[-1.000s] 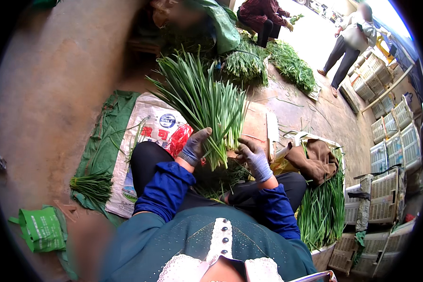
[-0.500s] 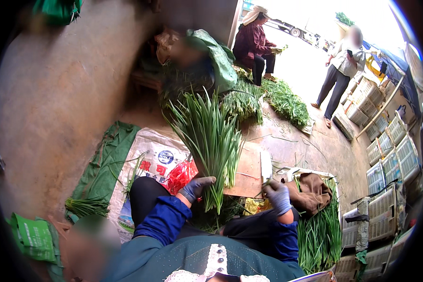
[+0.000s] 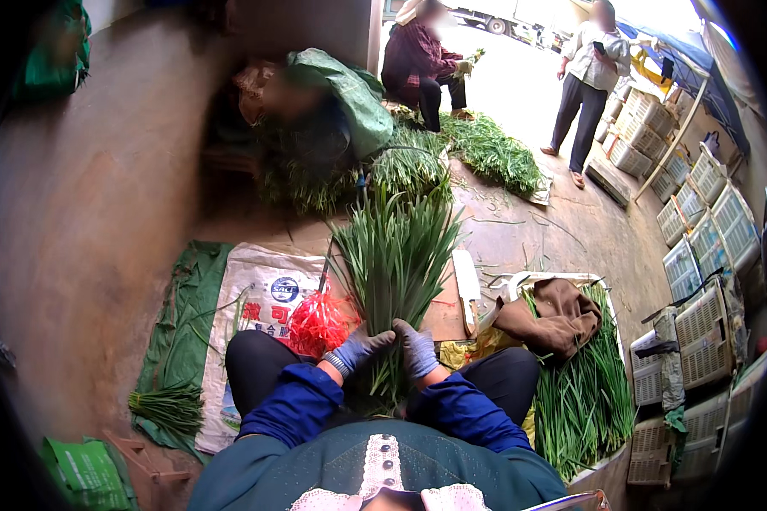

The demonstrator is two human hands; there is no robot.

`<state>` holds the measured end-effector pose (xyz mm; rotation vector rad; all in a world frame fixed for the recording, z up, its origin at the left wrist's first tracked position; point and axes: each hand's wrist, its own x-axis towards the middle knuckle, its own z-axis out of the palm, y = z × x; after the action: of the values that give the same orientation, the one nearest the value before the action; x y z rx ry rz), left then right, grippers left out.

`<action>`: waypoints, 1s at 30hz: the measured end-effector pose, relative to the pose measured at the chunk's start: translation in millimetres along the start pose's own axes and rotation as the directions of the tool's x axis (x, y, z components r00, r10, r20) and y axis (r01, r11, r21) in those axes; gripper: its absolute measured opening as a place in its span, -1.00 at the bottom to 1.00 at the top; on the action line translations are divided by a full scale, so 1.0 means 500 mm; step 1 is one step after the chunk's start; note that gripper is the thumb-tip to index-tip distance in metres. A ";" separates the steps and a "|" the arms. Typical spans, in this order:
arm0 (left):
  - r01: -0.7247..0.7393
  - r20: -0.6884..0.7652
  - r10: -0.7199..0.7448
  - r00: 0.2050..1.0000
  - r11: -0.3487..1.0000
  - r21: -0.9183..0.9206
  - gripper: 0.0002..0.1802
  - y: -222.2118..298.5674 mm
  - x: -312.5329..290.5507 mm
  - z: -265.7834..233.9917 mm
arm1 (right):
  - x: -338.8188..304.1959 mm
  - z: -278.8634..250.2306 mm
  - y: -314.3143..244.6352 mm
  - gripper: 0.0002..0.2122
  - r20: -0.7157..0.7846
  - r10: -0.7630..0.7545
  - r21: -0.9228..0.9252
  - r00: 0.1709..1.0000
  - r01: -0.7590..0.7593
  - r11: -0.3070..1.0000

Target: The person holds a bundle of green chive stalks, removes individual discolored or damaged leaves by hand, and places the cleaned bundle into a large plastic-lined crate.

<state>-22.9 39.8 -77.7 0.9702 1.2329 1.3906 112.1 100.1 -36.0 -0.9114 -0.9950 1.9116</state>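
An upright bunch of garlic chives [image 3: 396,264], with long flat green leaves, stands between my knees. My left hand [image 3: 358,347], in a grey-purple glove, is closed round its lower left side. My right hand [image 3: 416,349], gloved alike, grips the same bunch from the right, thumbs close together. The lower ends hang below my hands. Beside my left hand lies a bundle of red plastic strips [image 3: 320,322]. Right of the bunch, a knife [image 3: 466,285] with a broad pale blade and brown handle rests on a wooden board [image 3: 441,311].
A white crate [image 3: 629,375] of chives with a brown cloth [image 3: 558,319] stands at my right. Plastic crates [image 3: 699,366] line the right side. A small chive bundle [image 3: 169,407] lies on green sheeting [image 3: 179,315] at left. People and leaf heaps [image 3: 490,153] are ahead.
My right hand has moved left from beside the board onto the bunch. The bunch has shifted from leaning left to more upright, and the knife now shows more fully.
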 end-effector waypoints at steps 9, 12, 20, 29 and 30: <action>0.141 -0.097 -0.182 0.979 0.934 -0.328 -0.37 -0.032 0.004 0.043 | 0.027 -0.047 0.036 -0.67 -0.159 -0.090 0.263 0.983 0.130 0.956; 0.061 -0.134 -0.070 0.988 0.996 -0.068 -0.28 -0.031 0.008 0.053 | 0.042 -0.064 0.056 -0.67 -0.137 -0.171 0.165 0.976 0.193 0.967; -0.060 0.118 0.052 0.992 0.996 0.071 -0.28 -0.058 0.026 0.068 | 0.044 -0.077 0.074 -0.67 -0.175 -0.264 -0.006 0.949 0.267 0.964; -0.154 0.258 0.106 0.960 0.973 0.172 -0.57 -0.007 0.020 0.084 | 0.051 -0.090 0.074 -0.56 0.190 -0.041 0.471 0.981 -0.054 0.880; -0.130 0.261 0.080 0.962 0.975 0.179 -0.50 -0.006 0.020 0.081 | 0.027 -0.068 0.047 -0.47 0.192 -0.036 0.375 0.981 -0.039 0.926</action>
<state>14.9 57.1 -74.5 1.3237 1.1522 1.1977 127.5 113.3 -74.3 -0.5078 -0.6941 2.1274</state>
